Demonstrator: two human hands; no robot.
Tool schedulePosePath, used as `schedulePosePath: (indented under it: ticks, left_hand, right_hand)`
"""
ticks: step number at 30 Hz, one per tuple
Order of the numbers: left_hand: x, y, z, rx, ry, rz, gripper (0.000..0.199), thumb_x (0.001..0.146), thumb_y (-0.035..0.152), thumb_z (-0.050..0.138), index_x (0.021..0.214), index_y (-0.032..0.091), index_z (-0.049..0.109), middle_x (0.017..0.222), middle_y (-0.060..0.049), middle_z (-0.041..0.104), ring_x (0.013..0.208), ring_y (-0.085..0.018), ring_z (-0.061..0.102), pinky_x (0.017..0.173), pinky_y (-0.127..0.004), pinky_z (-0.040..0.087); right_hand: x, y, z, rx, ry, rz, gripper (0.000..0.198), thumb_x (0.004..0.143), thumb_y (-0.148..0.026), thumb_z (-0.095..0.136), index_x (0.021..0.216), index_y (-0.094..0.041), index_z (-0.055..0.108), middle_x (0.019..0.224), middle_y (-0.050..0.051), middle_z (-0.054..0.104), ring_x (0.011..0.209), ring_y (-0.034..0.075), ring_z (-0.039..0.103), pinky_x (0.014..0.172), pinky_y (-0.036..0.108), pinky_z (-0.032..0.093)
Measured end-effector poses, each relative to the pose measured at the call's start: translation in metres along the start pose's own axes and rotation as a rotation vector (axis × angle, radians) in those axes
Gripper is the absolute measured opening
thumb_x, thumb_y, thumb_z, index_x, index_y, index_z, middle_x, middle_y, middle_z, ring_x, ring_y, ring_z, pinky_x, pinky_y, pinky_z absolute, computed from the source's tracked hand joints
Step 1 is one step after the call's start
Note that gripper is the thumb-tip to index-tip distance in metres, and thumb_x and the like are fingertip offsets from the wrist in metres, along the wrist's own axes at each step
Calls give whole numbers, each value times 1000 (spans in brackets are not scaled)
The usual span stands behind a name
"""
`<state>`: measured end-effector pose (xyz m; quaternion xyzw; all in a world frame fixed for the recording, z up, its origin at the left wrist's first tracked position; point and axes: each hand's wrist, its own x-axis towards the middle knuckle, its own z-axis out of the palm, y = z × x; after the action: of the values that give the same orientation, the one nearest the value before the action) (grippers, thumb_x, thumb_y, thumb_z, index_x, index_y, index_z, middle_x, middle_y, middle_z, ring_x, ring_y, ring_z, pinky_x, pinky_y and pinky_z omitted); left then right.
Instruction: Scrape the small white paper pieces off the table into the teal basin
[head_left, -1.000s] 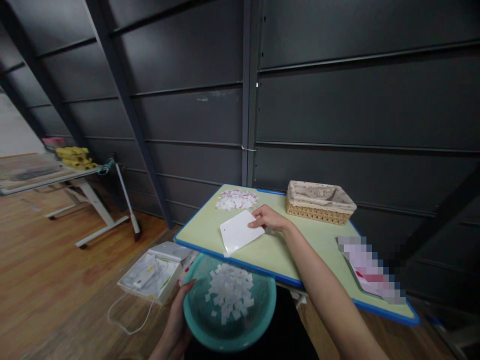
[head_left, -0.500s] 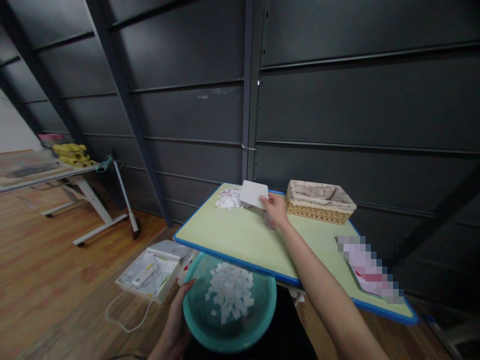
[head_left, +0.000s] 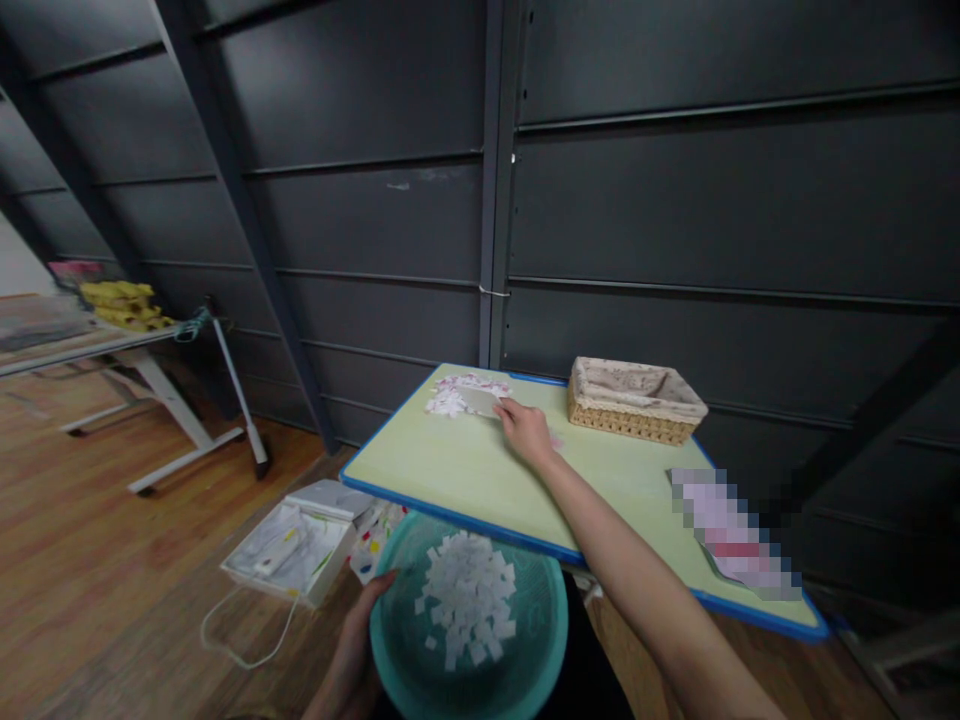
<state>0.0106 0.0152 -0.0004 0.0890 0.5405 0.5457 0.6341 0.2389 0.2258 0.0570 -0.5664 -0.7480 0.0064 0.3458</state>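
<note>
A person's right hand (head_left: 529, 432), fingers clamped on a white card (head_left: 480, 401), reaches a pile of scraps (head_left: 445, 402) on a desk (head_left: 420, 455) near a woven basket (head_left: 634, 424), while the left hand (head_left: 361, 628) grips the rim of a green bowl (head_left: 553, 645) of white pieces (head_left: 469, 597) below the near edge.

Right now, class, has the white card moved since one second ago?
Yes: the white card moved away from the table's near blue edge, toward the paper scraps.

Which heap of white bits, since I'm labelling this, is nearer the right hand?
The pink-flecked heap on the yellowish table, by the right hand; the other heap is in the green basin.
</note>
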Motion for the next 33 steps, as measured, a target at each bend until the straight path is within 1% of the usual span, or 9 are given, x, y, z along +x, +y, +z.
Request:
schedulePosePath:
  ticks: [3, 6, 11, 15, 20, 23, 26, 29, 33]
  left_hand:
    - [-1, 0, 1, -4, -29, 43, 43, 75, 15, 65, 117, 12, 59, 68, -6, 78, 57, -23, 71, 59, -36, 57]
    - [-5, 2, 5, -17, -41, 44, 51, 75, 14, 64, 125, 11, 54, 69, -6, 78, 60, -24, 72, 62, -37, 58]
    - [-3, 2, 2, -14, -11, 8, 48, 77, 15, 64, 124, 9, 55, 69, -7, 78, 59, -24, 72, 61, -36, 57]
    - [4, 0, -6, -14, -52, -34, 54, 75, 19, 67, 125, 5, 53, 73, -10, 79, 69, -27, 74, 66, -37, 58]
    - [6, -1, -9, -62, -41, -21, 61, 74, 17, 68, 132, 15, 52, 79, -6, 80, 76, -28, 75, 73, -42, 59]
    - [5, 1, -9, -49, -18, -37, 53, 74, 17, 67, 125, 10, 56, 74, -6, 79, 73, -29, 75, 71, -41, 59]
    - [5, 2, -10, -52, -42, -82, 37, 74, 20, 68, 108, 7, 63, 69, -9, 78, 72, -30, 75, 70, -40, 59]
    - [4, 2, -10, -49, -45, -104, 24, 73, 22, 69, 94, 12, 65, 67, -8, 77, 70, -30, 75, 66, -38, 59]
    - [3, 1, -9, -26, -55, -99, 20, 72, 23, 70, 90, 15, 67, 66, -5, 77, 70, -30, 74, 65, -39, 59]
  right_hand:
    - [0, -2, 4, 13, 7, -2, 30, 96, -31, 44, 108, -21, 70, 99, 9, 75, 84, 23, 68, 73, 27, 41]
    - [0, -5, 8, 46, 5, -28, 30, 96, -31, 45, 108, -21, 70, 100, 10, 75, 84, 24, 68, 73, 27, 41]
    - [9, -18, 15, 78, -33, -88, 29, 97, -31, 45, 102, -21, 71, 99, 8, 75, 89, 22, 67, 76, 26, 40]
    - [22, -30, 20, 58, -59, -131, 28, 96, -29, 45, 100, -20, 71, 98, 9, 74, 88, 22, 66, 75, 26, 38]
    - [29, -37, 19, -19, -103, -95, 25, 95, -27, 47, 91, -19, 70, 91, 9, 74, 84, 21, 64, 69, 26, 33]
    - [30, -34, 15, -28, -73, -55, 23, 93, -28, 50, 85, -18, 69, 88, 9, 73, 81, 20, 62, 66, 26, 31]
    - [30, -30, 15, 0, -43, -49, 23, 94, -28, 50, 84, -18, 69, 86, 8, 73, 78, 19, 61, 66, 26, 30]
    - [31, -27, 20, 29, -34, -68, 24, 94, -26, 48, 88, -18, 70, 87, 8, 73, 80, 20, 61, 67, 26, 31]
    - [33, -29, 22, 18, -55, -83, 21, 93, -26, 50, 89, -20, 70, 89, 8, 73, 81, 20, 61, 67, 26, 31]
